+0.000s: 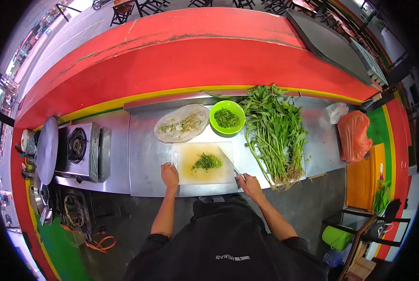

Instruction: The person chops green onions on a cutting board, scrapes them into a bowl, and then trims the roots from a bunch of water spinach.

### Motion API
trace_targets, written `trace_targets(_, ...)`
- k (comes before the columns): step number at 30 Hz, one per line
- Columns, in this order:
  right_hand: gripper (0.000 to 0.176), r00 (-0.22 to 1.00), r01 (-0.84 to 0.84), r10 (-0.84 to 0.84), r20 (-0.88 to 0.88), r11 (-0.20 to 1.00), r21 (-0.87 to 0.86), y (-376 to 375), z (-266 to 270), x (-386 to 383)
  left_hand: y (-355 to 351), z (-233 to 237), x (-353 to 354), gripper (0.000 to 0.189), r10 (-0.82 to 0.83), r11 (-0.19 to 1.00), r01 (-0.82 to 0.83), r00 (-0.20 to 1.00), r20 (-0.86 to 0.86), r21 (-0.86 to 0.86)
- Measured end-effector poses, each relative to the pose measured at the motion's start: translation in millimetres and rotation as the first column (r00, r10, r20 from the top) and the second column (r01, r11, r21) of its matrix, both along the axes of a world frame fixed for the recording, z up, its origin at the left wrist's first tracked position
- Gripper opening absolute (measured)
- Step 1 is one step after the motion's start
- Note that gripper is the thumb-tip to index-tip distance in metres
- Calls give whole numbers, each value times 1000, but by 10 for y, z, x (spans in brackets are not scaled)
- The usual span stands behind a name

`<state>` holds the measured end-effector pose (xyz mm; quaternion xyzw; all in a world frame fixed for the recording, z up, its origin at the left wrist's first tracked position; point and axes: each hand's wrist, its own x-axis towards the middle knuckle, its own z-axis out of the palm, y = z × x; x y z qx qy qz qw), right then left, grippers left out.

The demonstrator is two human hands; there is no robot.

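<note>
My right hand (250, 184) is wrapped round the handle of a knife (230, 163), whose blade points up and left over the right edge of the white cutting board (226, 175). A small heap of chopped greens (206, 161) lies mid-board. My left hand (169, 174) rests at the board's left edge, its fingers bent; whether it grips the edge is too small to tell. Behind the board, a green bowl (241, 112) holds more chopped greens. To its left sits a clear plastic bag (183, 123) with plant scraps in it.
A large bunch of leafy greens (277, 136) with roots lies right of the board. Farther right are an orange plastic bag (353, 136) and a small clear bag (336, 112). A gas stove (78, 152) stands at the left. A red wall (186, 61) runs behind the steel counter (148, 164).
</note>
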<state>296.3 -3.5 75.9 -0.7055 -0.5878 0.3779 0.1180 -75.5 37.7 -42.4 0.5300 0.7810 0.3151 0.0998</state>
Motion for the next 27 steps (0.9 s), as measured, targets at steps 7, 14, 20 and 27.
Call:
trace_targets(7, 53, 1000, -18, 17, -24, 998, -61, -236, -111, -89, 28, -171, -292, 14, -191, 978, 199, 974, 120, -57)
trace_targets(14, 53, 971, 196, -189, -146, 980, 39, -440, -74, -61, 93, 71, -341, 16, 128, 900, 344, 380, 916, -269)
trace_targets(20, 47, 927, 293, -266, -266, 954, 67, -522, -133, 8, 187, 702, -1, 29, 198, 837, 372, 478, 856, -402)
trace_targets(27, 44, 876, 337, -329, -353, 941, -41, -619, -25, -47, 133, 596, 107, 37, 151, 898, 278, 535, 831, -341)
